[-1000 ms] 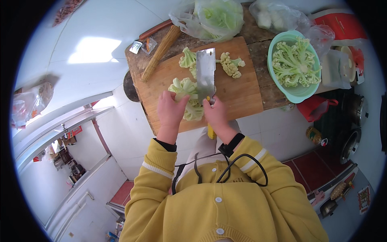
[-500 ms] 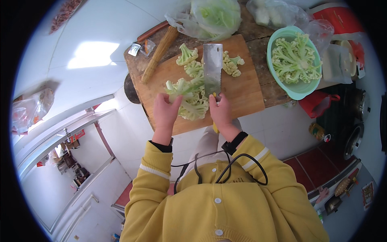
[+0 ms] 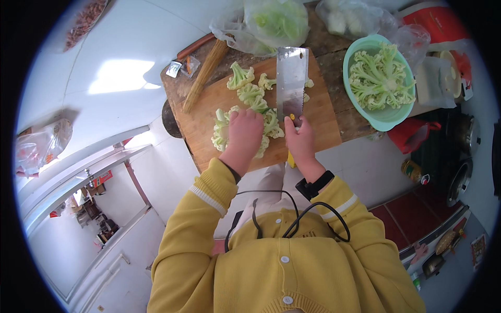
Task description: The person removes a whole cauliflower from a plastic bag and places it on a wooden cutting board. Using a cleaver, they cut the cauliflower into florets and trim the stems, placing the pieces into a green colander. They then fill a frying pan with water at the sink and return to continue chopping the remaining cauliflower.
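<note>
My right hand (image 3: 300, 140) grips a cleaver (image 3: 291, 78) by its yellow handle. The broad blade, toothed along its right edge, points away from me over the wooden cutting board (image 3: 322, 115) and covers part of some florets behind it. Close to its left, my left hand (image 3: 244, 136) is curled palm-down on a cauliflower floret (image 3: 272, 124), its fingertips mostly hidden. More cauliflower (image 3: 221, 127) lies left of that hand, and loose florets (image 3: 240, 76) form a line farther up the board.
Right of the board, a mint-green basin (image 3: 382, 121) holds a cauliflower head (image 3: 384, 78). A bundle of thin sticks (image 3: 206, 75) lies along the board's left side. Plastic bags of vegetables (image 3: 276, 26) stand behind. A red bag (image 3: 411, 134) hangs below the basin.
My left hand has moved right and turned palm-down over the cauliflower; the floret it held up is lowered. My right hand and the cleaver have shifted slightly right.
</note>
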Demonstrator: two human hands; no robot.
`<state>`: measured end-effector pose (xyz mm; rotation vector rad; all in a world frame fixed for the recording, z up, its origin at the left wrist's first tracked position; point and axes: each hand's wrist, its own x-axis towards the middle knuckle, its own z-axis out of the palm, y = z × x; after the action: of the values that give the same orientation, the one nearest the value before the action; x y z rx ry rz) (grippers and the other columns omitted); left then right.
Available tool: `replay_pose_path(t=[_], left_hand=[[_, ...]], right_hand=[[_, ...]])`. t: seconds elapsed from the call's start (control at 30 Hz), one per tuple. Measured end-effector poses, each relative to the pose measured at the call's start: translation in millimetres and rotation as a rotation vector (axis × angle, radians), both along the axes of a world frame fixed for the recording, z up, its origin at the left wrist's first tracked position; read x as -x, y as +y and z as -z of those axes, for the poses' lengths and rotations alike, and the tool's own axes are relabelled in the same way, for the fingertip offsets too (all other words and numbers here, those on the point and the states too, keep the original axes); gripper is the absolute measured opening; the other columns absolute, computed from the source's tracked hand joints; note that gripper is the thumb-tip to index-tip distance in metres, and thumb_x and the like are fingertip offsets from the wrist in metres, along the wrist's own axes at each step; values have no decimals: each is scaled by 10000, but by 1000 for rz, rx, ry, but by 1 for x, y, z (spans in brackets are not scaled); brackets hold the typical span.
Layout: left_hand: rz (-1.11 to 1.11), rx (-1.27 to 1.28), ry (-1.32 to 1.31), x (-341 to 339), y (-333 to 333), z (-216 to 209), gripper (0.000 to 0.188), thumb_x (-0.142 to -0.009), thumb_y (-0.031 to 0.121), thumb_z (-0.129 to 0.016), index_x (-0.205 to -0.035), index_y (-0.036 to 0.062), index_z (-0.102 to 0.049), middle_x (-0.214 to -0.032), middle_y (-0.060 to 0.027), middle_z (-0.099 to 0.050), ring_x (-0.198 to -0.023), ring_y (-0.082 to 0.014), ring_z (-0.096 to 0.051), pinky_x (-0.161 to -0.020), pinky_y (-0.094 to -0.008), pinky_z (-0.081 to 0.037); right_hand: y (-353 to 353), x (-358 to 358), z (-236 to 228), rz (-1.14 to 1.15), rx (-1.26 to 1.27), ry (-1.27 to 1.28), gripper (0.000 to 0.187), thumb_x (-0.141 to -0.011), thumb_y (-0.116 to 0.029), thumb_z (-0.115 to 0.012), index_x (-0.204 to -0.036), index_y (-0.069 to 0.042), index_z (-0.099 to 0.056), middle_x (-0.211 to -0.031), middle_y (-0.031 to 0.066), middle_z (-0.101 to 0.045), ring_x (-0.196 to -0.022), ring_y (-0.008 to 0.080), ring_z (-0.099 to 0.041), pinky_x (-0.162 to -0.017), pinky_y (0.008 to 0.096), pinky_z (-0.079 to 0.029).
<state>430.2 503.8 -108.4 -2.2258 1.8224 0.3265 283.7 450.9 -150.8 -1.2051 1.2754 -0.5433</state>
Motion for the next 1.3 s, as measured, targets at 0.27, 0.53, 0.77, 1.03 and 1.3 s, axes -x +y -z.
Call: replay_pose_path(t=[0.27,0.53,0.77,1.03,1.3], left_hand=[[-86,-250,-86,0,-16,33,138,-816,133,-656,-953,116,-663,-953,-72,-612,-942,-280,-635,-773,-427,-511],[-343,98,317,-21,-8,1,121,-882,156,-632,-951,59,-658,-901,-88,-682,-826,-249,-679,-724,-394,-536],[-903,631,1141,-53,19,-42,106,-960,120,-581,-897,36,-564,-769,-71,-644,-636,-179,-632,-606,-284,-525],[-1135,1267,1342,-139,143,-91,138,-986,136,-587,-877,68,-537,-797,-41,-616,-648,-135,-593,-596,-269,-505],[-1385,763,792,-291,212,-67,289,-947,177,-622,-1181,7,-605,-914,-69,-679,-751,-133,-674,-617,-257,-561]], right_hand=[[-12,16,-18,13,-66,-17,235,-927,-201,-630,-1016,16,-625,-804,101,-688,-671,193,-623,-647,335,-485],[-16,19,-39,47,-169,-127,176,-954,-189,-625,-933,-59,-508,-600,-22,-479,-444,57,-436,-423,234,-371],[-18,19,-48,20,-189,-148,163,-958,-183,-618,-947,-63,-509,-583,-19,-471,-436,61,-440,-414,241,-377],[-16,12,-62,2,-132,-187,179,-967,-180,-602,-988,-34,-500,-616,0,-473,-446,71,-436,-420,238,-382],[-4,11,-73,0,-90,-136,199,-960,-176,-620,-977,-29,-486,-602,0,-476,-448,72,-445,-419,239,-379]])
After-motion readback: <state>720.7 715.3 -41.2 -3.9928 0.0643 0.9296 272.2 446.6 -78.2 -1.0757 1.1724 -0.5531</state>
